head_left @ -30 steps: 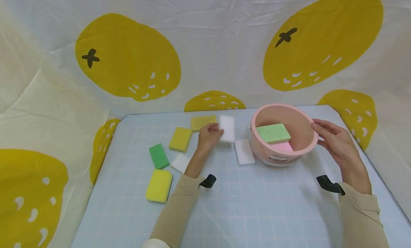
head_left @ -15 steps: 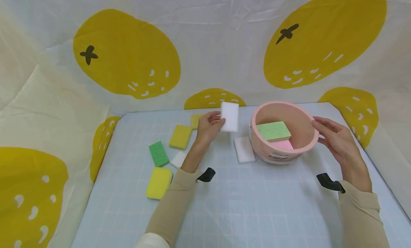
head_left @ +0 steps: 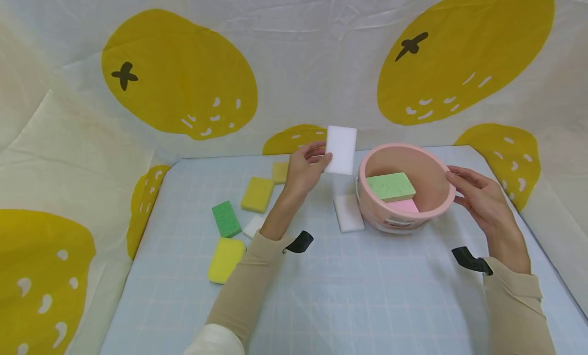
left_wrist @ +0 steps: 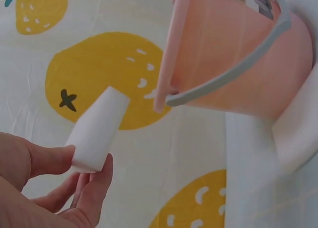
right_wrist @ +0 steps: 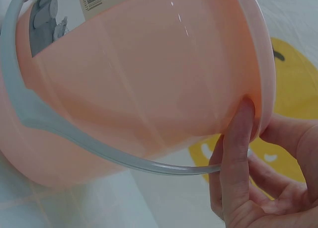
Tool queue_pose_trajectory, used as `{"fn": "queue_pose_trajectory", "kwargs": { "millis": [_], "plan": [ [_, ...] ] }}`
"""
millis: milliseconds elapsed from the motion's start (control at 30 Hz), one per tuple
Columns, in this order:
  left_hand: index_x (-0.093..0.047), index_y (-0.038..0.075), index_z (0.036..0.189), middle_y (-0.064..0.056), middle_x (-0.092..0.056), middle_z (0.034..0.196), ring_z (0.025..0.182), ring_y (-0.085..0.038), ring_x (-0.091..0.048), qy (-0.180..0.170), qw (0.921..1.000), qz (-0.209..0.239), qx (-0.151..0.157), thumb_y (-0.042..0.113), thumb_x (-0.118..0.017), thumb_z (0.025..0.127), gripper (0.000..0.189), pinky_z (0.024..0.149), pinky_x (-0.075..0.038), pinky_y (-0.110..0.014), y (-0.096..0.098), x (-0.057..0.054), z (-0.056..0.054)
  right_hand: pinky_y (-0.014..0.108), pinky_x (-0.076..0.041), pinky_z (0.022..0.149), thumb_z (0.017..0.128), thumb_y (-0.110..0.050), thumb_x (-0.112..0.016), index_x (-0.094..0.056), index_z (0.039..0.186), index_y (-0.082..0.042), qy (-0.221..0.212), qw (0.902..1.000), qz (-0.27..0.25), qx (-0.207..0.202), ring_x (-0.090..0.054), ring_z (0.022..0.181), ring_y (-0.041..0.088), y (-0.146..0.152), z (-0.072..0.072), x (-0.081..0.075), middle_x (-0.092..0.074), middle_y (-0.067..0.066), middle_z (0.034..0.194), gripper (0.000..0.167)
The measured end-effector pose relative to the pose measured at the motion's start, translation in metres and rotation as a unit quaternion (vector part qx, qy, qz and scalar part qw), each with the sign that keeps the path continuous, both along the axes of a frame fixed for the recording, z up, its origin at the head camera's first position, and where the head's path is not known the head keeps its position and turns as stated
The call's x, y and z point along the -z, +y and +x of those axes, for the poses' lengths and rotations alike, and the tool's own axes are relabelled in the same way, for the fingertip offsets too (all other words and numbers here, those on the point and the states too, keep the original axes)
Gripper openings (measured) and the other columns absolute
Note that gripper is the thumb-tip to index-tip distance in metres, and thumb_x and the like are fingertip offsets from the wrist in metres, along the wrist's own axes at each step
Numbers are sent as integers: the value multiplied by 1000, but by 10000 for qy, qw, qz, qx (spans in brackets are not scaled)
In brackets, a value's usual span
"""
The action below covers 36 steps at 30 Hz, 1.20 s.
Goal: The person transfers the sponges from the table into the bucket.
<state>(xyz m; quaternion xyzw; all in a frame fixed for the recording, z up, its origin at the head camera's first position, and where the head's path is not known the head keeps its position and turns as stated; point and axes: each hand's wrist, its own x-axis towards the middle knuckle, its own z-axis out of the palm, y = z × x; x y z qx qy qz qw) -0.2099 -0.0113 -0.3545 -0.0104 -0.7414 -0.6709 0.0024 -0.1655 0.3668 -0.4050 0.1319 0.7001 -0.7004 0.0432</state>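
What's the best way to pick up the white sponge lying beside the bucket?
Probably pinch the white sponge across its narrow width at the near end, coming down from the near side. It lies flat with one long side toward the pink bucket; its far right corner is close to that, while the near end leaves more room.

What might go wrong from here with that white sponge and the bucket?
The white sponge could slip and fall outside the pink bucket: the left grip pinches it near one edge, up in the air and not yet over the opening. The bucket might also tip or shift if tugged, since the right grip holds it at one side only.
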Motion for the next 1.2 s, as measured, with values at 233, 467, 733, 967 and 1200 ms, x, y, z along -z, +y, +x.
{"fn": "queue_pose_trajectory", "kwargs": {
  "millis": [233,467,733,967,1200],
  "plan": [
    [-68,5,131,-11,-69,119,108,-25,-65,261,9991,-41,328,9,-72,97,34,90,-56,-26,15,-13,3,16,-56,75,90,-40,-78,-65,135,-26,-70,10000,1,48,-63,97,-1,0,0,-1,-65,-19,115,49],
    [-69,0,129,-14,-71,117,104,-24,-66,698,9948,-150,723,4,-70,96,32,86,-56,-23,29,-17,3,16,-56,75,90,-41,-78,-65,135,-26,-80,10000,9,44,-63,97,-1,-1,0,-1,-65,-20,114,50],
    [-69,-2,128,-14,-72,114,97,-23,-67,878,9869,-448,1279,2,-68,97,32,81,-56,-22,50,-20,3,17,-56,75,90,-39,-78,-64,135,-24,-26,9999,-110,51,-64,97,0,-1,0,-2,-65,-18,114,49],
    [-70,1,130,-13,-73,113,92,-17,-67,787,9785,-834,1716,3,-68,97,33,77,-53,-17,71,-14,1,16,-56,75,90,-40,-78,-65,134,-25,-71,10000,-47,26,-62,98,0,0,0,-1,-64,-18,115,48],
    [-69,7,133,-8,-72,115,92,-12,-66,554,9654,-1454,2095,5,-66,99,34,72,-52,-16,90,-11,3,16,-56,76,91,-42,-77,-63,136,-25,-54,9999,103,1,-61,100,0,0,1,0,-62,-18,117,50]
  ]
}}
